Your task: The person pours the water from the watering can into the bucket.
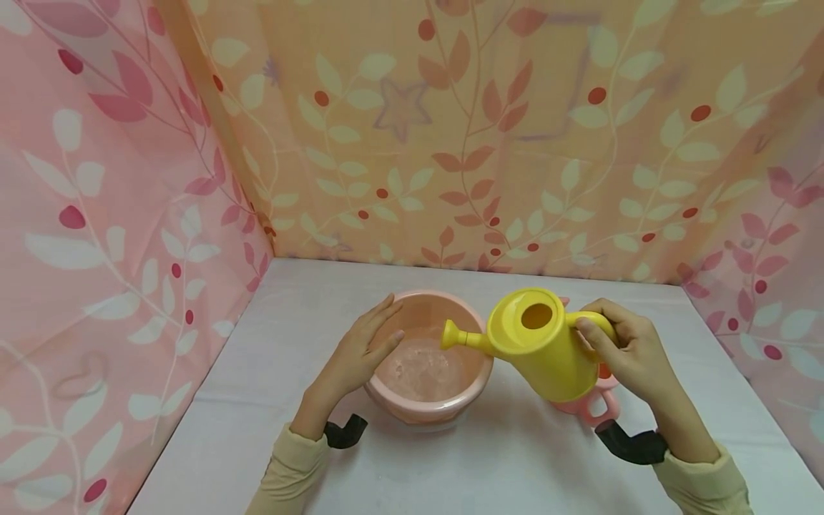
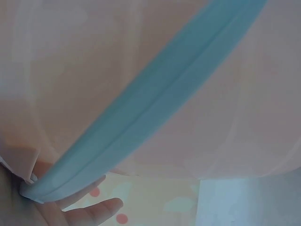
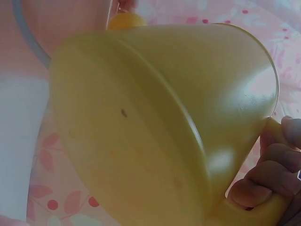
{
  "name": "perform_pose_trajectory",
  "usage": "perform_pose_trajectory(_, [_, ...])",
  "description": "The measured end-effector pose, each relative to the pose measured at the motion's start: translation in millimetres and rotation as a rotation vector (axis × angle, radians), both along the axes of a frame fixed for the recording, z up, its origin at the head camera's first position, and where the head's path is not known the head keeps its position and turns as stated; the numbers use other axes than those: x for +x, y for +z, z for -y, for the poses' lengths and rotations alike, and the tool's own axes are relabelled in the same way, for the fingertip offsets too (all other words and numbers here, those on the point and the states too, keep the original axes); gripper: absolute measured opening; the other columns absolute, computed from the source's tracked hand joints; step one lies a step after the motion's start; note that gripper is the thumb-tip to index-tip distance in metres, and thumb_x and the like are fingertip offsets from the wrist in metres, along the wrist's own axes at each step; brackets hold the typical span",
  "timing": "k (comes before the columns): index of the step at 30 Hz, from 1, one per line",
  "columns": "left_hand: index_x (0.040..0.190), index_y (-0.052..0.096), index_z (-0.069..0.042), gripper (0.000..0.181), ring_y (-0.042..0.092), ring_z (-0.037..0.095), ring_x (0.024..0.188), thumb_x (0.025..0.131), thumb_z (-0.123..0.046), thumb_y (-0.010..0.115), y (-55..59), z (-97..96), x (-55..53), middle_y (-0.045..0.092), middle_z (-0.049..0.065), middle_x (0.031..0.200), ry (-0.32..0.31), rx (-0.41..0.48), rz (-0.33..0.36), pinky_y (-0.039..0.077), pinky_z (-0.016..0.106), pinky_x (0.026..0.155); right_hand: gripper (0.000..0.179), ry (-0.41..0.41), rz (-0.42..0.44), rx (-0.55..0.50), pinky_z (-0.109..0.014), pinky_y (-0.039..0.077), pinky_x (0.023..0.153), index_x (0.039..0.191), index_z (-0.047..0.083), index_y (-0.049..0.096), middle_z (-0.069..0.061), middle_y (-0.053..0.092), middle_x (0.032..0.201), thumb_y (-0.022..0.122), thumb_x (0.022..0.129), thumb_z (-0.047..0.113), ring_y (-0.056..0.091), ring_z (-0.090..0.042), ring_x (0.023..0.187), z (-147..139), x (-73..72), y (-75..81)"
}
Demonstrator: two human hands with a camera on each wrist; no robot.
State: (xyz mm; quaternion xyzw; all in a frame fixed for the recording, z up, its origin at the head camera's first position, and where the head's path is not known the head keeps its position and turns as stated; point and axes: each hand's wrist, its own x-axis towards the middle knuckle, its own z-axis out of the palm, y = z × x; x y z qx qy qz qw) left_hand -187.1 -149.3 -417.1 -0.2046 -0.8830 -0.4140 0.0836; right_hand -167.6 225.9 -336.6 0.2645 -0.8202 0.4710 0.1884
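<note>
Pink mug (image 1: 581, 407) partly behind yellow watering can (image 1: 552, 357), leafy cloth (image 1: 405, 179) around

Cream left sleeve (image 1: 283, 476), matching right sleeve (image 1: 704, 486), creases below left cuff (image 1: 307, 442), short black bent left wrist piece (image 1: 346, 432), longer black right wrist piece (image 1: 634, 445).

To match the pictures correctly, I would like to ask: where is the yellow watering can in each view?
Head: the watering can is right of centre, its spout toward the pink bowl.
Left wrist: not in this picture.
Right wrist: the watering can fills the middle, seen from its bottom.
Shared landmark: the pink bowl, across most of the left wrist view, upper left in the right wrist view.
</note>
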Motion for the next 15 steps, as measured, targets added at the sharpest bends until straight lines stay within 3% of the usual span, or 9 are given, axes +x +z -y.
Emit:
perform_pose_trajectory(8, [0.143,0.036,-0.027,0.053,0.023,0.021,0.139,0.095,-0.047,0.045,-0.8,0.0,-0.6,0.023,-0.01,0.152,0.001,-0.004,0.003,0.023,0.055,0.108,0.013,-0.003,-0.002,0.059,-0.021,0.038,0.044,0.089,0.004,0.06,-0.001,0.051,0.067,0.058,0.085,-0.008,0.043,-0.007,0.056,1.0,1.1,5.3])
perform_pose_trajectory(15, [0.143,0.037,-0.026,0.053,0.025,0.024,0.139,0.095,-0.046,0.045,-2.0,0.0,-0.8,0.023,-0.01,0.152,-0.002,0.002,-0.001,0.024,0.055,0.108,0.015,0.005,-0.03,0.096,-0.021,0.04,0.046,0.089,0.007,0.059,0.002,0.051,0.068,0.058,0.085,-0.008,0.043,-0.006,0.057,1.3,0.7,8.1])
